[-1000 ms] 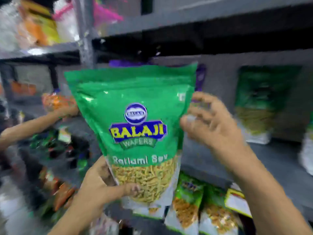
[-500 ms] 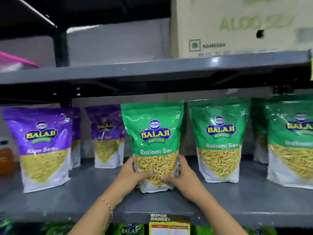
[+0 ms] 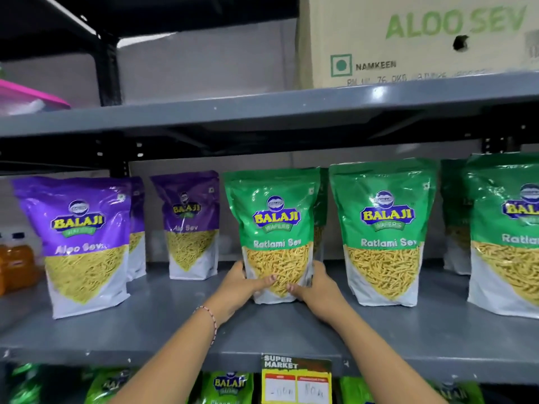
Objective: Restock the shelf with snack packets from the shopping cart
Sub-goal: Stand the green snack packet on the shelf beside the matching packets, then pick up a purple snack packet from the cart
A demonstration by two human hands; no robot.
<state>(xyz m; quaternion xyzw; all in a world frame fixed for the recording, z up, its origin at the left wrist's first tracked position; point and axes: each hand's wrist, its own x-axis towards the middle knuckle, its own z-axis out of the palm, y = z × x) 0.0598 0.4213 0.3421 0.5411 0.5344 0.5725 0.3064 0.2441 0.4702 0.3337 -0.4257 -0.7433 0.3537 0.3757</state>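
A green Ratlami Sev packet (image 3: 275, 217) stands upright on the grey shelf (image 3: 163, 325), in the middle of the row. My left hand (image 3: 243, 285) grips its lower left side and my right hand (image 3: 316, 287) grips its lower right side, thumbs across the clear front window. Another green packet stands right behind it, mostly hidden. The shopping cart is out of sight.
Purple Aloo Sev packets (image 3: 81, 243) stand to the left, more green Ratlami Sev packets (image 3: 383, 231) to the right. A cardboard Aloo Sev box (image 3: 417, 39) sits on the shelf above. Orange bottles (image 3: 17, 258) are at far left. A price tag (image 3: 296, 380) hangs on the shelf edge.
A second ago the packet was held up in the air near my face. Now it stands on the shelf, with both hands at its base.
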